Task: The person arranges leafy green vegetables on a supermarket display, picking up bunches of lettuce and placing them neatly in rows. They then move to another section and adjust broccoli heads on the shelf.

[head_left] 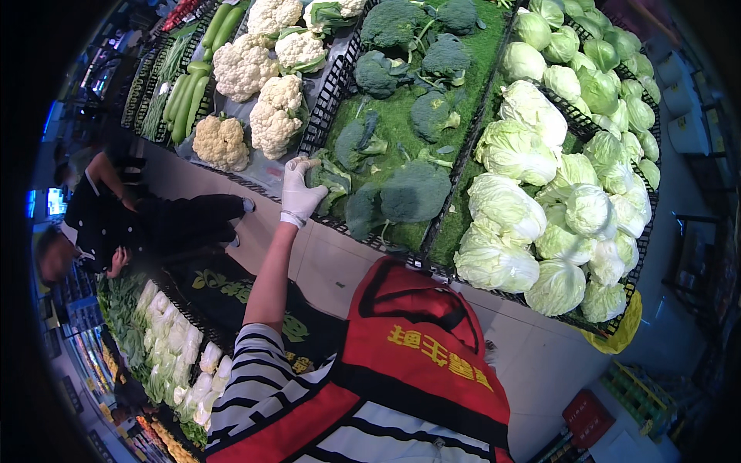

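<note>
My left hand (pixel 302 190), in a thin white glove, grips a broccoli head (pixel 334 180) at the front left corner of a section lined with green artificial turf (pixel 399 118). Its thumb and fingers are on either side of the broccoli's left edge. Just right of it lie more heads, among them a wide broccoli (pixel 415 191) and one with its stem turned right (pixel 356 142). Further back sit several others, such as a large broccoli (pixel 393 24). My right hand is out of view.
Left of a black plastic divider (pixel 330 95) lie cauliflowers (pixel 277 118) and long green gourds (pixel 188 104). Napa cabbages (pixel 506 205) and round cabbages (pixel 532 30) fill the right side. A person (pixel 110 226) stands at left, near a leafy greens display (pixel 168 341).
</note>
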`<state>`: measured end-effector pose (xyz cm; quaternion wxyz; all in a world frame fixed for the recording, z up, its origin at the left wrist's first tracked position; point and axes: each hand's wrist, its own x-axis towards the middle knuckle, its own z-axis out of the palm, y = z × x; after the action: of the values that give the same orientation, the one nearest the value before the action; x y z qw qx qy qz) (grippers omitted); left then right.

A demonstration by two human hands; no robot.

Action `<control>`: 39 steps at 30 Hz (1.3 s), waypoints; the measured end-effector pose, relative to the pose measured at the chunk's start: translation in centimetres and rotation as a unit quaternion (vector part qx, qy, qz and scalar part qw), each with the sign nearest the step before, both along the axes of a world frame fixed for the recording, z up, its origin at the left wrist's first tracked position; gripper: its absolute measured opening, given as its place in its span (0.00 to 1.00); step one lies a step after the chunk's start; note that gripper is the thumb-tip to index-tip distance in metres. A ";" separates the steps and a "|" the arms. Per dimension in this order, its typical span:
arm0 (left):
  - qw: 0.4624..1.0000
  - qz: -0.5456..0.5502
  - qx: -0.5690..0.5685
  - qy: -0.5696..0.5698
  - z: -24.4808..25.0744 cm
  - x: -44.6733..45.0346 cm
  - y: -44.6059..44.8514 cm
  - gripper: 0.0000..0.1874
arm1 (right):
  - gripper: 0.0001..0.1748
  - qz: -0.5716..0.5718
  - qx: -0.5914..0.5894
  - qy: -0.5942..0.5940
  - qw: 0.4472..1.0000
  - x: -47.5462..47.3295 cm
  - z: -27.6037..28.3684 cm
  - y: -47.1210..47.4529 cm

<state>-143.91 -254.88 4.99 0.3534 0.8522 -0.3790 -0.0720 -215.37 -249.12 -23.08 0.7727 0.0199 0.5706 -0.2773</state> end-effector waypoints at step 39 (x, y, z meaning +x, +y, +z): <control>0.937 -0.088 -0.070 0.330 2.2 -26.2 2.4 0.15 | 0.10 0.357 -0.097 0.156 0.916 2.1 2.0 -8.3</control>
<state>-170.12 -252.52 7.14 0.5094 0.7170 -0.3190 -0.3531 -213.26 -257.38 -21.08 0.7194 -0.3039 0.6235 -0.0369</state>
